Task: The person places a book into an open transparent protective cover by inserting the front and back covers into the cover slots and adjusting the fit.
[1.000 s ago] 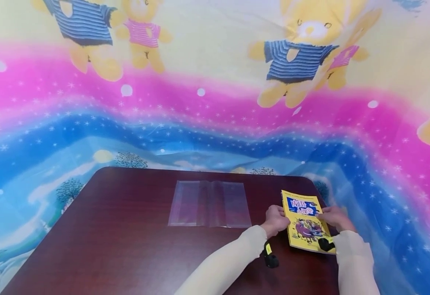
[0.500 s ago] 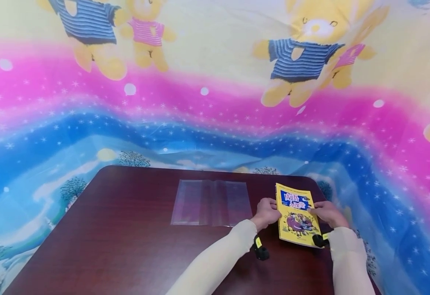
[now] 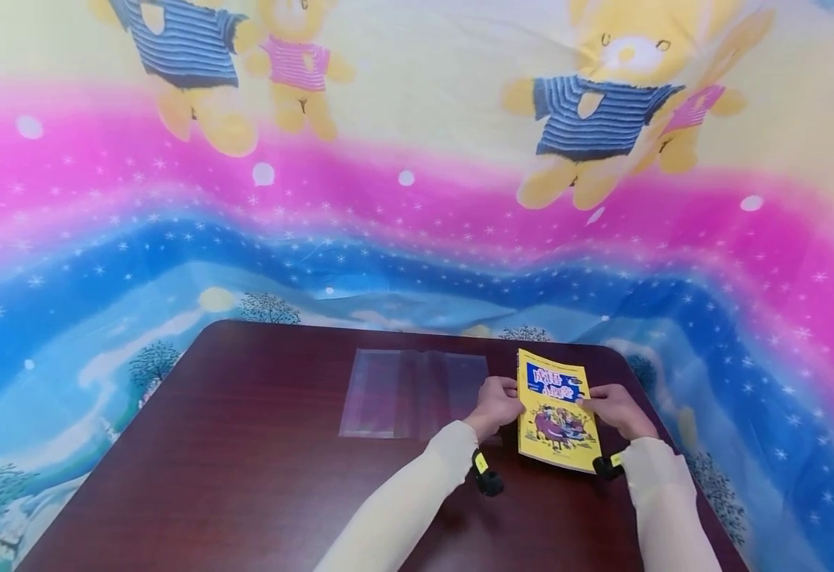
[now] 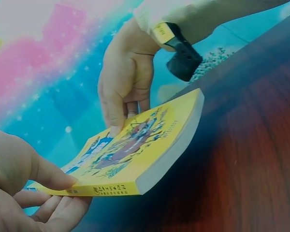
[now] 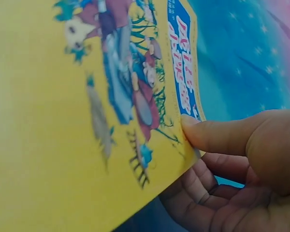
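A yellow paperback book (image 3: 557,433) with a blue title panel is held above the right part of the table, its front cover up. My left hand (image 3: 495,407) grips its spine edge, thumb on the cover and fingers beneath, as the left wrist view shows on the book (image 4: 135,145). The opposite edge is pinched by my right hand (image 3: 615,408), whose thumb (image 5: 222,135) lies on the cover with the fingers curled below. Left of the book, a clear plastic book cover (image 3: 381,397) lies spread flat; my left hand and forearm overlap its right side.
The dark reddish-brown table (image 3: 245,445) has rounded far corners. A printed cloth (image 3: 417,214) with bears and snowflakes hangs behind and beside it. Each wrist carries a small black camera, one on the left (image 3: 488,480) and one on the right (image 3: 607,466).
Both hands have carried the book leftward and slightly away from me, closer to the plastic cover. The grip on both edges looks the same. The head view has shifted slightly.
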`<move>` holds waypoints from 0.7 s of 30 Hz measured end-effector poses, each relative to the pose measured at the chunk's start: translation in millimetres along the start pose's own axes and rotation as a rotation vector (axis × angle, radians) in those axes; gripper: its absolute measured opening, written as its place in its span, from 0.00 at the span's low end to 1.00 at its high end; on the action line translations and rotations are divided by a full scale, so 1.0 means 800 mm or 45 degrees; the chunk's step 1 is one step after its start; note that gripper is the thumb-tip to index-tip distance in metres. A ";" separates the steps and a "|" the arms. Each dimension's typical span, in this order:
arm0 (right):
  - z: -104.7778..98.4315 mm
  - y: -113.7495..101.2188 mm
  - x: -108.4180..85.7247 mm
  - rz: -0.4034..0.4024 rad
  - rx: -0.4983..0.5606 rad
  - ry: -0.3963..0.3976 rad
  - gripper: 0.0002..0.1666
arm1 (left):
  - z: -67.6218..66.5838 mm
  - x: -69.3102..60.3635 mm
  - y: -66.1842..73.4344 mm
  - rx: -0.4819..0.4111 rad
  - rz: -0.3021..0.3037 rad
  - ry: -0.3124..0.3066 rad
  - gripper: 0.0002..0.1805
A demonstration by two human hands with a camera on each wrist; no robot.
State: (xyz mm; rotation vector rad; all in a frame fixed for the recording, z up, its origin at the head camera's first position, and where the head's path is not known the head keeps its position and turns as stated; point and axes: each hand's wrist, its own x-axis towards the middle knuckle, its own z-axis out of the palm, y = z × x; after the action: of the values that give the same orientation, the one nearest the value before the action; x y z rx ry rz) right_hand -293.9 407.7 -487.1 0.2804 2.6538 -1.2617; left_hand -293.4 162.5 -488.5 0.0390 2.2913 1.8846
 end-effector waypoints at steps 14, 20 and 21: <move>0.045 -0.034 0.016 -0.053 0.097 -0.028 0.27 | -0.057 0.015 -0.009 0.038 -0.002 -0.028 0.24; 0.057 -0.046 0.026 -0.061 0.117 -0.035 0.26 | -0.077 0.020 -0.011 0.012 0.004 -0.051 0.25; 0.059 -0.048 0.029 -0.065 0.116 -0.036 0.27 | -0.081 0.021 -0.011 0.014 0.006 -0.049 0.25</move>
State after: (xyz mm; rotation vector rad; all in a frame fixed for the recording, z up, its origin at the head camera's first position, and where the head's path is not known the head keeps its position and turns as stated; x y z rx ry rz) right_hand -321.6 348.7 -493.4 0.2077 2.5999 -1.3935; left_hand -318.8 100.1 -487.6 0.0809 2.2788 1.8566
